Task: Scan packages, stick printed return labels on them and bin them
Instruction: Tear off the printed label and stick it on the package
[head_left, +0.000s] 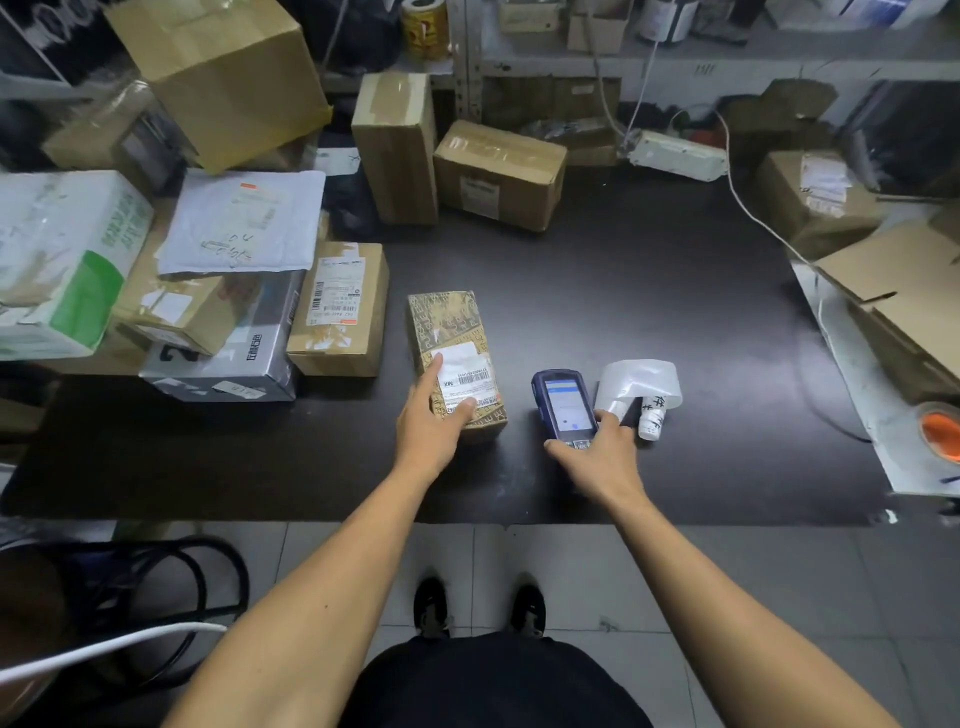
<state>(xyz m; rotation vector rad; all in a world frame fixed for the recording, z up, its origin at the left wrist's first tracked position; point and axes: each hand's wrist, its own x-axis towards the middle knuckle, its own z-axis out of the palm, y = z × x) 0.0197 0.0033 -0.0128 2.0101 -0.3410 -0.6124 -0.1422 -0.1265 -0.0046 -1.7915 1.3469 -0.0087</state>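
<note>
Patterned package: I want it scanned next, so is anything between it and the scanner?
Nothing visible. Only bare table separates the patterned package, under the left hand, from the scanner in the right hand.

White label (464, 375) on package (453, 332) reads "MX".

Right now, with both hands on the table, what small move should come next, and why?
Probably lift the scanner toward the package: the right hand grips it, and the left hand rests flat on the barcode label.
</note>
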